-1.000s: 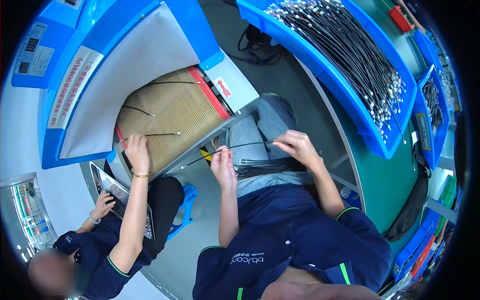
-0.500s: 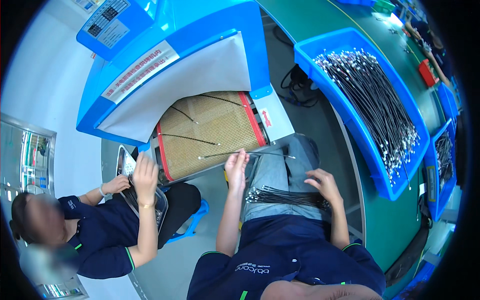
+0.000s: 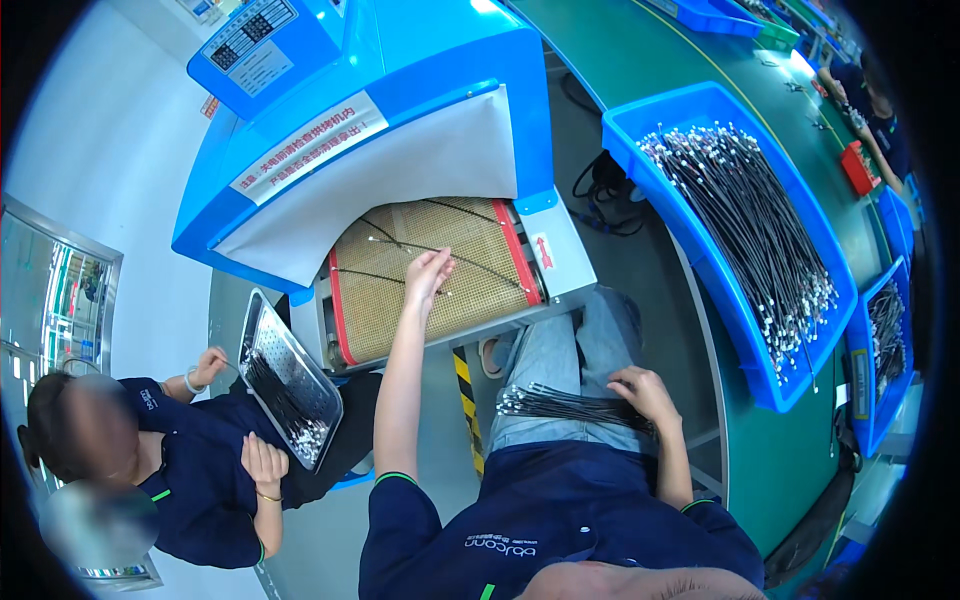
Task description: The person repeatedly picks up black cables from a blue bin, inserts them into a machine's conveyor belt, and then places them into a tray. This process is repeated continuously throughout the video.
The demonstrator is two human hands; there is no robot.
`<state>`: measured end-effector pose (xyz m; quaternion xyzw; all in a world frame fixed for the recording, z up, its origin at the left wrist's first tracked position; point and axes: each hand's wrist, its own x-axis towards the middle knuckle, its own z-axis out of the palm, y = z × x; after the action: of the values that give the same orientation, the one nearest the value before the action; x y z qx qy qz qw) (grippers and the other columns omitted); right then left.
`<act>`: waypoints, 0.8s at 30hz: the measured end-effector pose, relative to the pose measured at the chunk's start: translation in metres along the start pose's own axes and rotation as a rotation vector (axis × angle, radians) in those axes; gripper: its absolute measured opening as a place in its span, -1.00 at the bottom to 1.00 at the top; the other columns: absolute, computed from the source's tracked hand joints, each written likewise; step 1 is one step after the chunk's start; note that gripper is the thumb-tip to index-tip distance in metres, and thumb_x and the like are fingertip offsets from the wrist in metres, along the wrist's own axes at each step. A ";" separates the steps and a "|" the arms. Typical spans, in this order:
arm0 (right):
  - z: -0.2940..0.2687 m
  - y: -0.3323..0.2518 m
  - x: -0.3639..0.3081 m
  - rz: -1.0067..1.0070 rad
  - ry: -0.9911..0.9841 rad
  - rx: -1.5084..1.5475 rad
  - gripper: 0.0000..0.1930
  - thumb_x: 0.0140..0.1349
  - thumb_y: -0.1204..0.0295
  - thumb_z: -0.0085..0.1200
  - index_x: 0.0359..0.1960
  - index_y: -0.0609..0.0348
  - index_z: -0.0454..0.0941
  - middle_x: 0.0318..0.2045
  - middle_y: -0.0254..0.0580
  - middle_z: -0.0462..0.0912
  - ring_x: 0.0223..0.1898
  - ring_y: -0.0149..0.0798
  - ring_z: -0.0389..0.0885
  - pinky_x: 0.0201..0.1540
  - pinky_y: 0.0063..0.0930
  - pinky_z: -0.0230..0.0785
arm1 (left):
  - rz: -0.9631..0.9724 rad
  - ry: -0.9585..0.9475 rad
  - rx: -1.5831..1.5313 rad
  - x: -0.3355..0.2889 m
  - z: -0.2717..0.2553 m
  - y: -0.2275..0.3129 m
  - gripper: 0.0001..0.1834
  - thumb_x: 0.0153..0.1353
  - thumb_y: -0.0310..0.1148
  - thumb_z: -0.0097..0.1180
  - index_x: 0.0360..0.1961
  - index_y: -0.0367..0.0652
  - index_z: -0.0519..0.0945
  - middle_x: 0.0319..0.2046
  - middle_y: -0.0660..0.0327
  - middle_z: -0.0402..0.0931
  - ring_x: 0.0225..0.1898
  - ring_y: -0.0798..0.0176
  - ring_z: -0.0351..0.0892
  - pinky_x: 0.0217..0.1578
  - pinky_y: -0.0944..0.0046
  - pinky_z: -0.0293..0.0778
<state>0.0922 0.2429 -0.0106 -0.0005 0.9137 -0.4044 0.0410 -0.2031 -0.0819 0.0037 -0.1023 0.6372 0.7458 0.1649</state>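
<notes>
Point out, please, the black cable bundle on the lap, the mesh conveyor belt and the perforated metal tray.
Black cable bundle [image 3: 570, 405]: head view, middle of its length.
Mesh conveyor belt [image 3: 400, 322]: head view, bare mesh surface.
Perforated metal tray [image 3: 290, 345]: head view, bare perforated floor.

Factory workshop

I take this for a production area in a factory. I see a blue hooded conveyor machine [image 3: 470, 70] with a mesh belt [image 3: 390, 320], a long green tabletop [image 3: 765, 480] carrying blue plastic bins [image 3: 690, 100], one heaped with black cables [image 3: 740, 225], and black-and-yellow hazard tape [image 3: 467, 410]. A seated co-worker [image 3: 220, 470] with a metal tray [image 3: 290, 345] wears the same navy uniform shirt [image 3: 195, 515] as the camera wearer [image 3: 560, 480].
</notes>
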 end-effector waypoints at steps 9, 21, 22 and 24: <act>0.001 0.002 -0.001 0.021 -0.017 -0.039 -0.82 0.15 0.30 0.13 -0.34 0.14 0.63 -0.41 -0.09 0.62 -0.36 -0.04 0.60 -0.27 -0.26 0.43 | -0.065 0.059 0.122 0.041 0.004 0.000 -0.80 0.22 -0.38 0.16 -0.29 -0.35 0.56 -0.42 0.15 0.59 -0.45 0.39 0.59 -0.40 0.49 0.58; 0.015 -0.001 0.007 0.000 -0.115 -0.078 -0.82 0.13 0.32 0.14 -0.34 0.16 0.61 -0.35 -0.10 0.63 -0.26 -0.03 0.58 -0.19 -0.22 0.43 | -0.083 0.026 0.048 0.026 0.005 0.012 -0.75 0.27 -0.36 0.10 -0.16 -0.36 0.54 -0.32 0.08 0.60 -0.33 0.34 0.62 -0.31 0.46 0.60; 0.021 0.000 0.006 -0.012 -0.126 -0.090 -0.82 0.13 0.32 0.14 -0.33 0.15 0.61 -0.33 -0.09 0.63 -0.22 -0.03 0.57 -0.16 -0.21 0.42 | -0.080 -0.025 0.018 0.017 0.001 0.009 -0.74 0.28 -0.34 0.08 -0.15 -0.35 0.54 -0.32 0.08 0.60 -0.32 0.34 0.62 -0.30 0.45 0.60; 0.026 -0.002 0.007 0.010 -0.154 -0.101 -0.79 0.10 0.33 0.17 -0.27 0.15 0.61 -0.26 -0.08 0.61 -0.11 -0.01 0.52 -0.03 -0.21 0.37 | -0.065 -0.122 -0.007 -0.005 0.009 0.006 -0.72 0.32 -0.28 0.02 -0.12 -0.29 0.54 -0.30 0.10 0.60 -0.30 0.34 0.61 -0.26 0.43 0.58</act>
<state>0.0869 0.2220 -0.0275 -0.0293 0.9271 -0.3562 0.1131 -0.2005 -0.0740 0.0127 -0.0778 0.6197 0.7473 0.2270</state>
